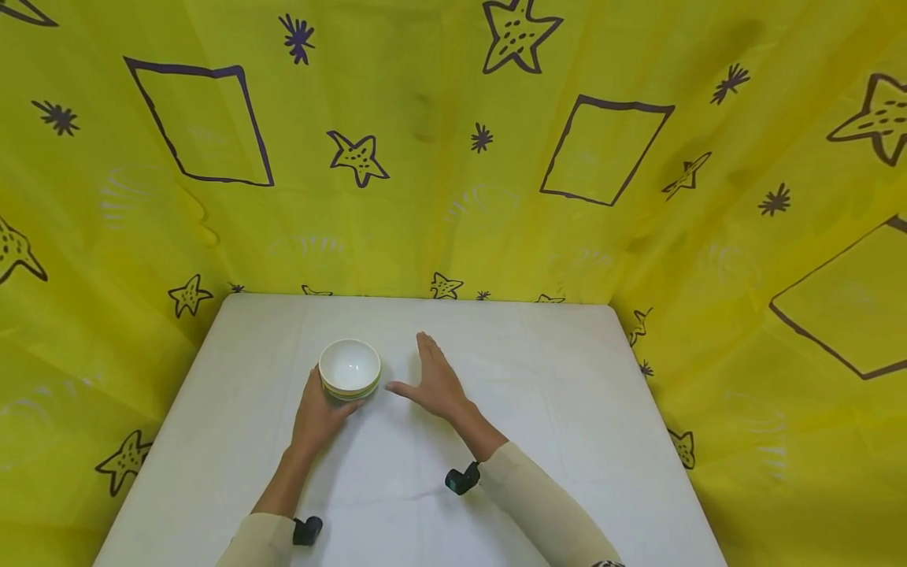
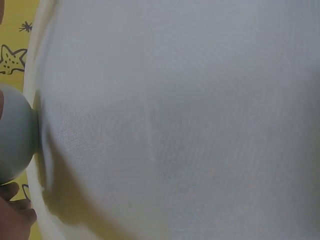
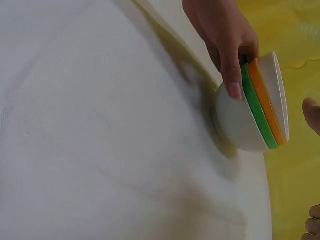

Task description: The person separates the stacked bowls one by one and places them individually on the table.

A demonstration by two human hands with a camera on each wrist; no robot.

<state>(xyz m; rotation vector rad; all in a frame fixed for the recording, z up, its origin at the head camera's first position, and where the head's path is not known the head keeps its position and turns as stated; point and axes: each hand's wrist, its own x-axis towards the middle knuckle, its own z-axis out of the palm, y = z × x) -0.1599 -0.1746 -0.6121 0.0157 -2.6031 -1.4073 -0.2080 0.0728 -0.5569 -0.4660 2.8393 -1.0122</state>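
White bowls [image 1: 350, 367] with a green and an orange band below the rim sit nested, left of the table's middle. My left hand [image 1: 317, 417] holds them from the near left side, its thumb along the front. In the right wrist view the left thumb [image 3: 231, 75] lies over the green band of the bowls [image 3: 242, 117]. Their base is close to the cloth in the left wrist view, where fingers [image 2: 15, 212] curve near the bowl's pale underside [image 2: 15, 135]. My right hand [image 1: 438, 382] is to the right of the bowls, apart from them, thumb spread from straight fingers.
A white cloth covers the table [image 1: 560, 378]. Yellow curtains [image 1: 439, 228] printed with dark stars and frames hang behind it and along both sides. A small black camera is strapped at each wrist.
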